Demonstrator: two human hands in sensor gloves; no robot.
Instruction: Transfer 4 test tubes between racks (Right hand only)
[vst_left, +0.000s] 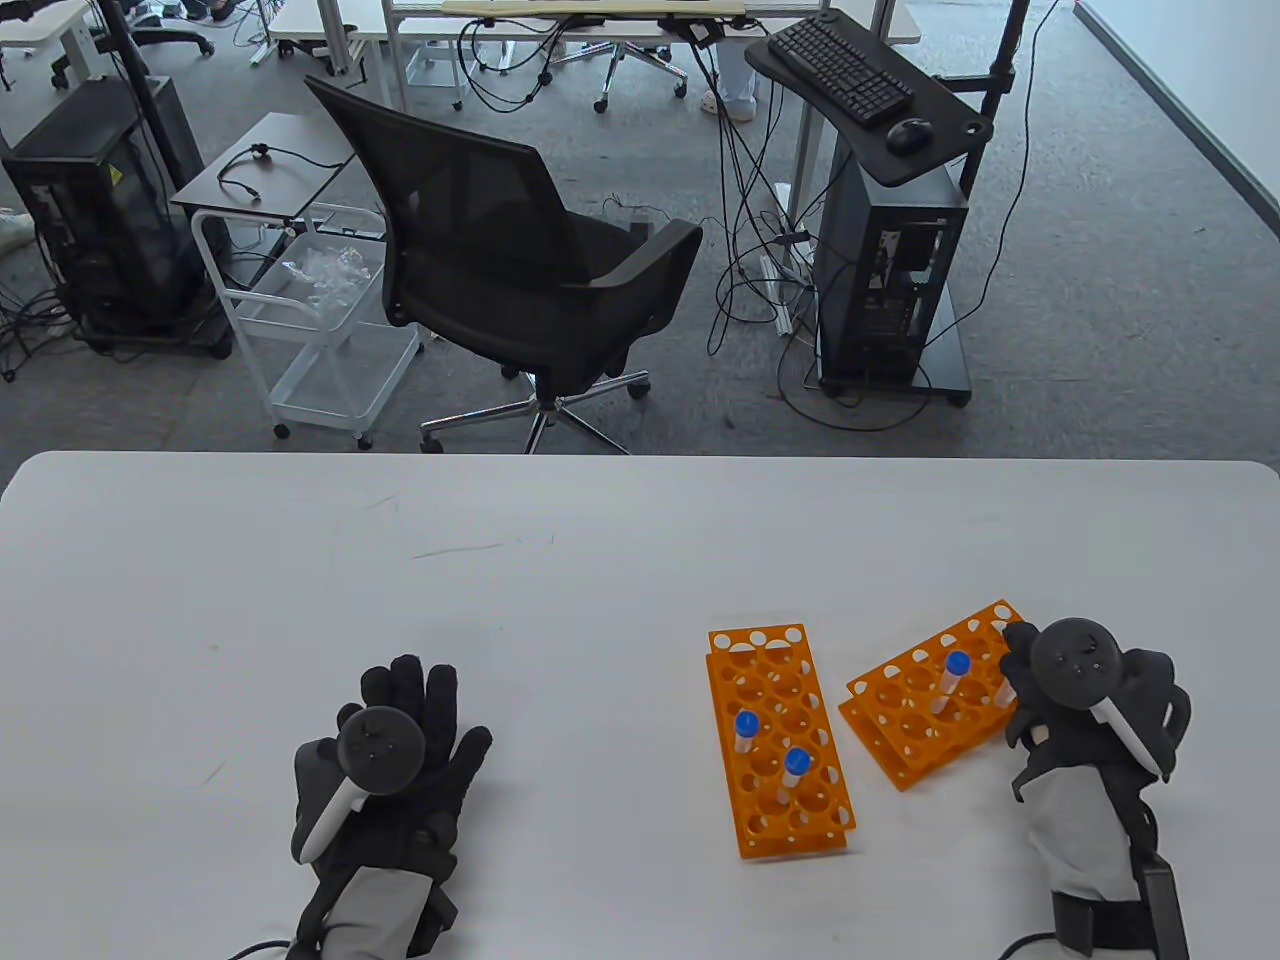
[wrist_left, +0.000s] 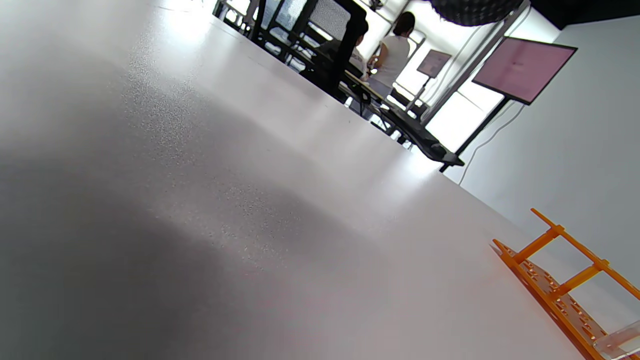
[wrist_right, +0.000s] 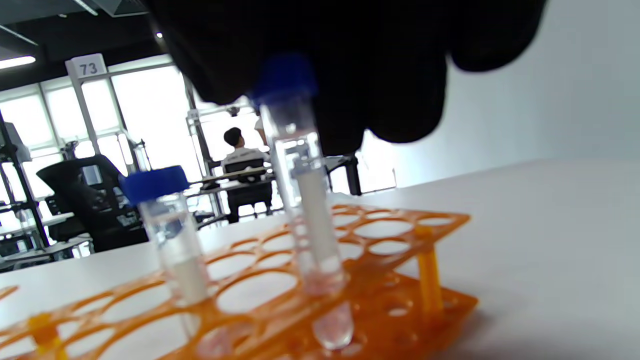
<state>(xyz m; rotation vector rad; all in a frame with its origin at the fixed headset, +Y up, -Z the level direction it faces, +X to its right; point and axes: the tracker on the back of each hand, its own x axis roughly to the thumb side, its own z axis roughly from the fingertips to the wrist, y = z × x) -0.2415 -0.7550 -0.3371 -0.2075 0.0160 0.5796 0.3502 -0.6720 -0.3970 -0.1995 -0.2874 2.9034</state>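
Two orange racks lie on the white table. The left rack (vst_left: 778, 790) holds two blue-capped test tubes (vst_left: 745, 731) (vst_left: 796, 771). The right rack (vst_left: 915, 715) holds one tube (vst_left: 955, 680). My right hand (vst_left: 1015, 660) is over that rack's right end. In the right wrist view its fingers (wrist_right: 350, 60) hold the blue cap of a second tube (wrist_right: 305, 200), which stands upright in a hole near the rack's (wrist_right: 400, 220) corner, beside the other tube (wrist_right: 167, 225). The held tube is hidden under the hand in the table view. My left hand (vst_left: 400, 740) rests flat on the table, empty.
The left rack's end (wrist_left: 560, 295) shows at the lower right of the left wrist view. An office chair (vst_left: 520, 250) and a white cart (vst_left: 310, 310) stand beyond the table's far edge (vst_left: 640, 455).
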